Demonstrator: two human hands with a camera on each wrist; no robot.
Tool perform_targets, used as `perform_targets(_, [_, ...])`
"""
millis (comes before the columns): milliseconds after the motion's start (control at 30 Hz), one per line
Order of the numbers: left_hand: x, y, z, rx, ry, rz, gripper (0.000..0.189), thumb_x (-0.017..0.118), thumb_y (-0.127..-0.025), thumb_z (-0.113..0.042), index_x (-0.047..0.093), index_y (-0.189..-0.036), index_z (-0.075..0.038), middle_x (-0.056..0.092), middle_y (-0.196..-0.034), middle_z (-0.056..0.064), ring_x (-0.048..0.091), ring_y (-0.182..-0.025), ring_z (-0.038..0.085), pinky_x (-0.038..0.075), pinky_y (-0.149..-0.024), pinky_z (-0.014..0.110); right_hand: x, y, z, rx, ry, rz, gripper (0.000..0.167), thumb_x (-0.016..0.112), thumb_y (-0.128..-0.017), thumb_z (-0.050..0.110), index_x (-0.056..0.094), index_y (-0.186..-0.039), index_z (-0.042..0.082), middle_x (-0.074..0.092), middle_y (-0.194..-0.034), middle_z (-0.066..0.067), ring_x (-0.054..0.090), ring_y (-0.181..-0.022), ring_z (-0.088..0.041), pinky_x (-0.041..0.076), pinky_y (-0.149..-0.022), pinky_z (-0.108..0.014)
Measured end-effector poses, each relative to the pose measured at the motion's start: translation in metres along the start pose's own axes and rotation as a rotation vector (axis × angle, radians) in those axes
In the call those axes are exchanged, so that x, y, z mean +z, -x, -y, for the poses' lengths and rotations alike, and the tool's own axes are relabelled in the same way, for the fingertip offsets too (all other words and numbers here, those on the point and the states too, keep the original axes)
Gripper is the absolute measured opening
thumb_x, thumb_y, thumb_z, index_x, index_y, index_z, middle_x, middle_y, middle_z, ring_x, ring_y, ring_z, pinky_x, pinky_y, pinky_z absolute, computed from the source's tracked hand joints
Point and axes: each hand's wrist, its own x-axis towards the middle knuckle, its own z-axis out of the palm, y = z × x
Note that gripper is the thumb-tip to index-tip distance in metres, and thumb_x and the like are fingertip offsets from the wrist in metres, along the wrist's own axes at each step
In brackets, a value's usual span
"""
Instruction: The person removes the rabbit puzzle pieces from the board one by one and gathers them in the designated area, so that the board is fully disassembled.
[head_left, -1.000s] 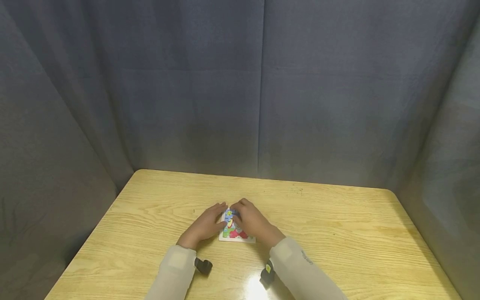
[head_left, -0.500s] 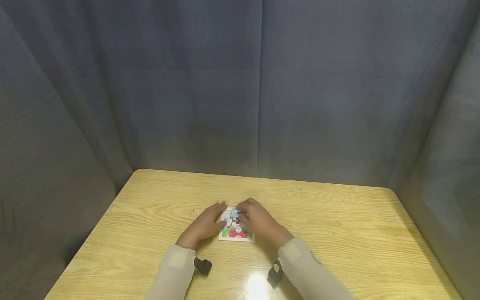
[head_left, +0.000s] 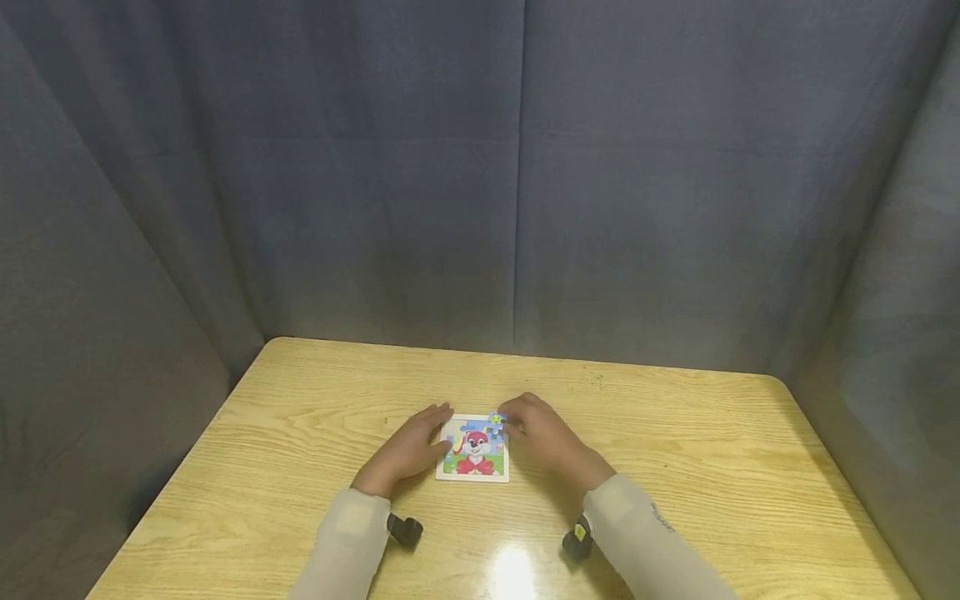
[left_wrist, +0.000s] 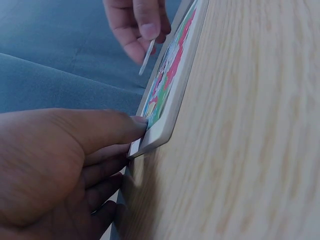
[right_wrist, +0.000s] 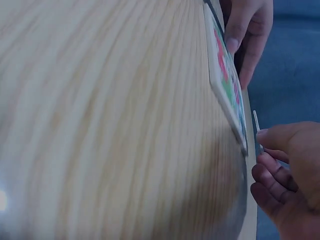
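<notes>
Pinching puzzle pc [head_left: 496, 420] w/ R fingers [right_wrist: 277, 172].

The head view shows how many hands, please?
2: the left hand touches the left side of the puzzle; the right hand pinches a piece near the puzzle's far right corner.

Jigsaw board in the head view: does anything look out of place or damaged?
Yes: the yellow-flower jigsaw piece is pinched in the right hand, lifted clear of the jigsaw board near its upper right corner, while the board's upper left looks pale and unfilled. No damage is visible.
</notes>
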Motion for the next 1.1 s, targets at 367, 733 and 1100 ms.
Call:
perform_targets(367, [-0.001,0.0,0.0,-0.005,0.004,0.009,0.056,0.062,-0.096,-0.018,0.042,-0.145,0.0,0.033,-0.155,0.012,0.023,-0.145,0.034,0.021,-0.115,0.052,-0.013,0.017,-0.026,0.04,-0.014,-0.031,0.025,0.061,-0.096,0.014,0.066,-0.119,0.006,0.059,-0.117,-0.004,0.055,-0.108,-0.02,0.05,-0.091,-0.036])
perform_targets(733, [-0.001,0.002,0.001,0.002,0.003,0.017,0.056,0.061,-0.096,-0.018,0.041,-0.146,0.0,0.032,-0.156,0.012,0.022,-0.145,0.034,0.02,-0.115,0.053,-0.011,0.021,-0.036,0.063,-0.004,-0.044,0.026,0.063,-0.095,0.016,0.065,-0.12,0.008,0.059,-0.113,-0.001,0.057,-0.103,-0.019,0.051,-0.087,-0.035])
perform_targets(1100, [-0.002,0.004,-0.002,0.02,-0.017,0.043,0.057,0.057,-0.098,-0.019,0.036,-0.148,0.0,0.027,-0.158,0.013,0.018,-0.146,0.036,0.019,-0.115,0.053,-0.015,0.022,-0.034,0.039,0.011,-0.044,0.026,0.064,-0.094,0.013,0.066,-0.119,0.007,0.059,-0.111,-0.002,0.055,-0.098,-0.017,0.051,-0.084,-0.034])
